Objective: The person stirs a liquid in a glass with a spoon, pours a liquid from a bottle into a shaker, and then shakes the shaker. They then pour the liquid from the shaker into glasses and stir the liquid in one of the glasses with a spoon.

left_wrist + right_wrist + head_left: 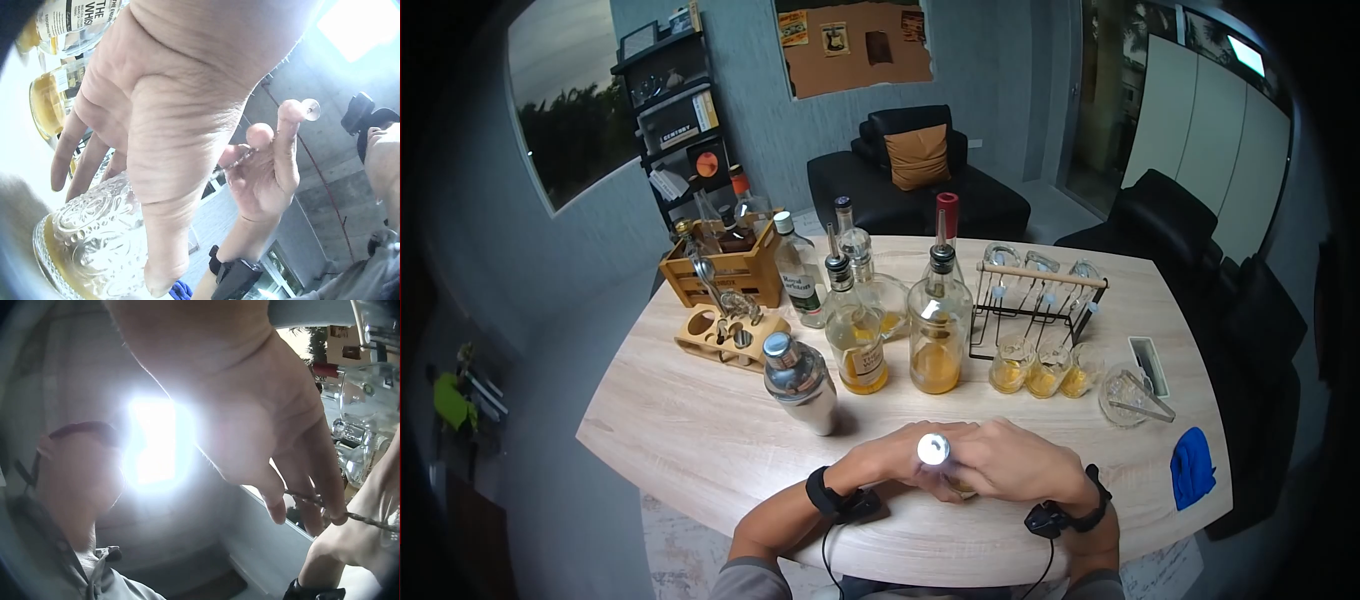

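A patterned glass with amber liquid point(97, 228) stands low in the left wrist view, the left hand point(885, 456) point(169, 125) around it with the thumb on the near side and fingers beyond. The right hand point(1022, 462) point(262, 419) is above the glass and pinches a thin twisted metal rod point(369, 520) between its fingers. The rod's round end point(933, 449) point(310, 110) points up toward the head camera. The hands mostly cover the glass in the head view, and the rod's lower end is hidden there.
A metal shaker point(802, 388) stands left of the hands. Beyond are spouted bottles point(940, 345), a wooden tool stand point(735, 345), a bottle crate point(720, 275) and a glass rack point(1040, 280). Small filled glasses point(1047, 372), a glass bowl with tongs point(1128, 398) and blue cloth point(1193, 468) are rightward.
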Available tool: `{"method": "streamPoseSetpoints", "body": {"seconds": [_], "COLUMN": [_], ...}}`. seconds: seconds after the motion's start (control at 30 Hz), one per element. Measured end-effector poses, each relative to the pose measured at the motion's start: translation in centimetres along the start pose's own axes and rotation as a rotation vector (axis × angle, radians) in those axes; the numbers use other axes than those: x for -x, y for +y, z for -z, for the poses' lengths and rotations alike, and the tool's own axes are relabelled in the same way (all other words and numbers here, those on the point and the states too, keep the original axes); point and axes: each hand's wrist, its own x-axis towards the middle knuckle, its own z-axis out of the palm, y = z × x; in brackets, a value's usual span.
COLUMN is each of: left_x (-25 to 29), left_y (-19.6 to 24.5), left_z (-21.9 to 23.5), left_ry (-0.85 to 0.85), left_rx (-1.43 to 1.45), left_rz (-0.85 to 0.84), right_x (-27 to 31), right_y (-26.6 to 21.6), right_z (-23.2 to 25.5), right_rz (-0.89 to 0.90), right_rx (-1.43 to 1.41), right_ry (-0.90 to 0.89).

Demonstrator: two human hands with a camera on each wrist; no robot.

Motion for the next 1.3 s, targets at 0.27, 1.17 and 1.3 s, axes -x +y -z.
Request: {"method": "streamPoseSetpoints", "body": {"seconds": [0.27,1.17,1.3], "left_x": [-0.3,0.5,0.2], "left_y": [1.5,0.6,-0.1], "left_z": [0.2,0.0,-0.4], "left_ry": [-0.124,0.042,-0.176], "left_rx": [-0.156,0.076,-0.097], "left_rz": [0.272,0.083,0.288], "right_x": [0.6,-0.1,-0.1], "right_y": [0.7,0.3,1.2], "right_z": [1.0,-0.5,-0.4], "right_rz": [-0.262,-0.009,-0.241], "right_rx": [0.169,0.031,0.158], "right_ry": [-0.028,0.011,0.024]}}
